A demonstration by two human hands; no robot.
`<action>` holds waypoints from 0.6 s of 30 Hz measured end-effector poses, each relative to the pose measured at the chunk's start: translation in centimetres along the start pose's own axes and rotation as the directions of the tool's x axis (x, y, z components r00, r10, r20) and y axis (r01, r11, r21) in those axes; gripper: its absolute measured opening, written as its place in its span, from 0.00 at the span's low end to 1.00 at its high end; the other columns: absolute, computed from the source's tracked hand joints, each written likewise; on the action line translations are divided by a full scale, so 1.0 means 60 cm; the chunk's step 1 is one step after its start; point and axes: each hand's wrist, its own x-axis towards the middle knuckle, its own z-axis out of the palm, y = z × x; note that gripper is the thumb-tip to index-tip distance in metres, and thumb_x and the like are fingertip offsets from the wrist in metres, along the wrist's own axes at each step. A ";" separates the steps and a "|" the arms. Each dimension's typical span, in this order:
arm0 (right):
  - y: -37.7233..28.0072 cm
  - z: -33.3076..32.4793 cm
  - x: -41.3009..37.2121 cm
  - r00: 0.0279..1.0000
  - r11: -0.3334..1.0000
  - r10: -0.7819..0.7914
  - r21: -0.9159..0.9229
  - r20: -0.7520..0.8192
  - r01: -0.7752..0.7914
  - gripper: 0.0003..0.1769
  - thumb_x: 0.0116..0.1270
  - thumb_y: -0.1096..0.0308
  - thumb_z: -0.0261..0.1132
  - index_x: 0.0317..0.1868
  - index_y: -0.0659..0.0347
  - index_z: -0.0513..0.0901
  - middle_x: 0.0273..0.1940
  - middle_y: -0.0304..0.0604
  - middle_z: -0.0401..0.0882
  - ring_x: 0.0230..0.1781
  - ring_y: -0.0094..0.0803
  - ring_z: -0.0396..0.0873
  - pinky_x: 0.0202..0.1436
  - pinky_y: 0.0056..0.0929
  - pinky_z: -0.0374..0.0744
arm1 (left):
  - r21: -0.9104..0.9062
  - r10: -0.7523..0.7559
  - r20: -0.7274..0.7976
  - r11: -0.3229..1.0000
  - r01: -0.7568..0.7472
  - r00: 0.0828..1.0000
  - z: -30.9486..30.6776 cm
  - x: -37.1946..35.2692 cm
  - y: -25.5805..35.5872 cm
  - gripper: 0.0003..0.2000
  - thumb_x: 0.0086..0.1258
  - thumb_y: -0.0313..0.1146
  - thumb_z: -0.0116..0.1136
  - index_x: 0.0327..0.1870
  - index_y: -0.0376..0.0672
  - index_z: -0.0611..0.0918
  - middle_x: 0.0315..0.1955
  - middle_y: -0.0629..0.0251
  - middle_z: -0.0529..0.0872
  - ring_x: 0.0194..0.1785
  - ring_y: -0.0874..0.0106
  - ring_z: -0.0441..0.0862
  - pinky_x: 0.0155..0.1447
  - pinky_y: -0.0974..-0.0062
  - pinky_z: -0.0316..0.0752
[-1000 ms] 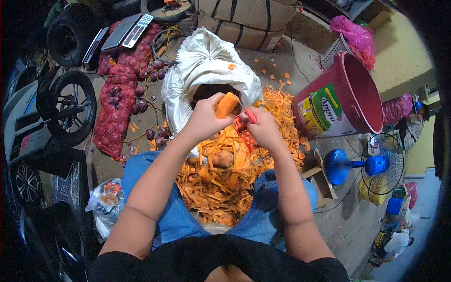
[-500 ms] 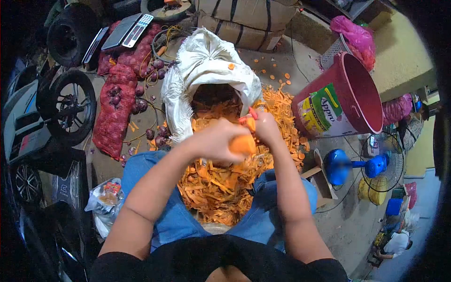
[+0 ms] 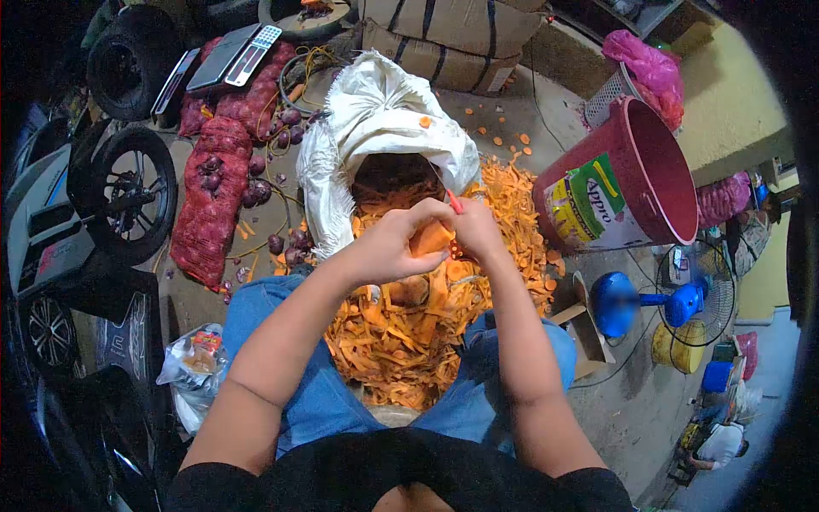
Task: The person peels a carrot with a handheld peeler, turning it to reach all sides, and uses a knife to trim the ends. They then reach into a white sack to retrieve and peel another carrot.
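Observation:
My left hand is closed around a thick orange carrot, which it holds above the pile between my knees. Touching the carrot's far end, my right hand grips what looks like a red peeler; its working edge is hidden by the fingers. Below both hands lies a heap of carrot peelings in long strips. Just beyond, an open white woven sack faces me, with peelings at its dark mouth and a carrot slice on its folded cloth.
A maroon bucket leans at the right, near a blue fan and a cardboard box. Net sacks of red onions, a scale and a motorbike wheel stand left. Another person sits far right.
My left hand has turned the carrot and brought it closer to my right hand. The red tool now sits against the carrot's end. The view has shifted slightly.

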 end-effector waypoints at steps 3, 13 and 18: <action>-0.006 -0.004 -0.002 1.000 0.999 0.002 0.034 0.010 -0.002 0.11 0.49 0.67 0.51 0.27 0.65 0.75 0.26 0.56 0.73 0.29 0.47 0.72 0.33 0.37 0.70 | -0.017 0.019 -0.040 1.000 -0.020 0.999 0.003 0.004 -0.001 0.13 0.48 0.25 0.56 0.34 0.42 0.66 0.30 0.68 0.70 0.32 0.81 0.68 0.37 0.83 0.65; -0.027 0.050 -0.039 0.937 0.651 0.089 0.693 0.337 -0.311 0.07 0.52 0.71 0.53 0.31 0.64 0.74 0.23 0.38 0.73 0.20 0.24 0.70 0.24 0.21 0.69 | -0.474 0.039 -0.387 0.848 -0.235 0.921 0.027 0.037 -0.036 0.16 0.61 0.28 0.43 0.47 0.43 0.55 0.34 0.66 0.66 0.38 0.79 0.65 0.45 0.82 0.62; -0.019 0.089 -0.024 0.955 0.112 0.105 0.951 0.276 -0.287 0.11 0.57 0.67 0.50 0.39 0.61 0.70 0.31 0.40 0.72 0.28 0.26 0.72 0.29 0.24 0.72 | -0.389 -0.011 -0.381 0.909 -0.150 0.925 0.029 0.043 -0.049 0.13 0.61 0.28 0.42 0.47 0.39 0.63 0.38 0.66 0.70 0.43 0.79 0.67 0.47 0.82 0.63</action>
